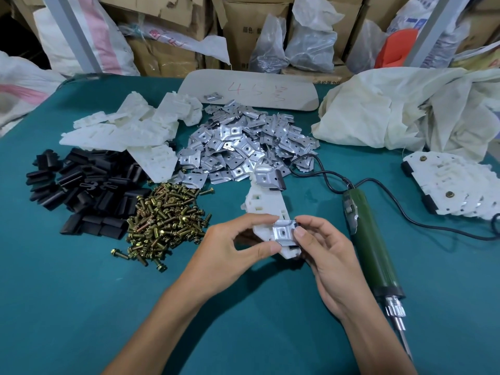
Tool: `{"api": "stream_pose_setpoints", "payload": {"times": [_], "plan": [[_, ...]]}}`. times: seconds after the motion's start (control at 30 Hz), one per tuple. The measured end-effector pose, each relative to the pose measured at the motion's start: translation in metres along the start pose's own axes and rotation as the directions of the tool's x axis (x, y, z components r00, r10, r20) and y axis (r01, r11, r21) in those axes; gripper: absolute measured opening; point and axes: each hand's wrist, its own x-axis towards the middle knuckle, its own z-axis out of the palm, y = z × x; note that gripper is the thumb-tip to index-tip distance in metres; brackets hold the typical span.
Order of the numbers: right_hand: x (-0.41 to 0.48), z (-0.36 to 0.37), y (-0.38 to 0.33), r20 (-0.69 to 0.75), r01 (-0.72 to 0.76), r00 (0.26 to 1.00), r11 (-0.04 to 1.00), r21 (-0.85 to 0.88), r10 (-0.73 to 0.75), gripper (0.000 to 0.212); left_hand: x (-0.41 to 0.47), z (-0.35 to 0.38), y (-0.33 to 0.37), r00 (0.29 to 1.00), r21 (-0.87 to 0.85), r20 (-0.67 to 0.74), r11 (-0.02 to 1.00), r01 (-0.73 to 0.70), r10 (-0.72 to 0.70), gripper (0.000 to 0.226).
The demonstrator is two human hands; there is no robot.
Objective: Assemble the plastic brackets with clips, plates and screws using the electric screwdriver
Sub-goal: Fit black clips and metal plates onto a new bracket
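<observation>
Forearms converge at centre. Left hand [230,246] and right hand [326,257] each pinch the bracket [263,203], thumb against fingertips.

The table top [81,293] was teal; a rounded beige board [297,87] with red handwriting lay flat at its far edge; a crumpled cream sack [392,112] sat just beside it, to the right; behind stood cardboard boxes [167,12], clear plastic bags [311,44], a white-and-pink woven sack [89,41] and something orange [397,47].

Cardboard boxes [167,12] and sacks [89,36] behind teal table [67,293].
</observation>
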Motion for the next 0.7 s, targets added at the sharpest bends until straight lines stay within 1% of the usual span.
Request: {"api": "stream_pose_setpoints", "payload": {"times": [0.1, 0.23, 0.3, 0.4, 0.5, 0.6, 0.7], "plan": [[0.0001, 0.0015, 0.0008, 0.014, 0.006, 1.0, 1.0, -0.021, -0.005, 0.024, -0.0002, -0.0008, -0.0014, 1.0, 0.009, 0.0, 1.0, -0.015, 0.015, 0.041], [0.0009, 0.0005, 0.0025, 0.012, 0.018, 1.0, 0.999, -0.045, -0.018, 0.016, -0.001, 0.0018, -0.0005, 1.0, -0.009, 0.01, 1.0, -0.03, 0.03, 0.03], [0.0007, 0.0003, 0.0039, 0.001, 0.024, 1.0, 0.999, -0.047, -0.024, 0.015, -0.0013, 0.0034, -0.0021, 1.0, 0.005, 0.012, 1.0, -0.016, 0.016, 0.032], [-0.0001, 0.0018, 0.0065, -0.022, 0.045, 0.999, 0.996, -0.08, -0.046, 0.015, -0.0011, 0.0049, -0.0032, 1.0, -0.007, 0.004, 1.0, 0.028, -0.028, 0.045], [-0.0005, 0.0024, 0.0083, -0.021, 0.063, 0.998, 0.991, -0.12, -0.066, 0.015, -0.0004, 0.0067, -0.0016, 0.999, -0.049, -0.029, 0.998, 0.027, -0.028, 0.038], [-0.0002, 0.001, 0.0049, -0.013, 0.051, 0.999, 0.993, -0.107, -0.053, 0.022, 0.0003, 0.0063, 0.0008, 0.998, -0.136, -0.023, 0.99, 0.048, -0.052, 0.032], [0.0002, -0.0013, 0.0023, 0.022, 0.015, 1.0, 0.998, -0.059, -0.014, 0.035, -0.0004, 0.0039, 0.003, 0.998, -0.165, -0.011, 0.985, 0.056, -0.059, 0.03]]}}
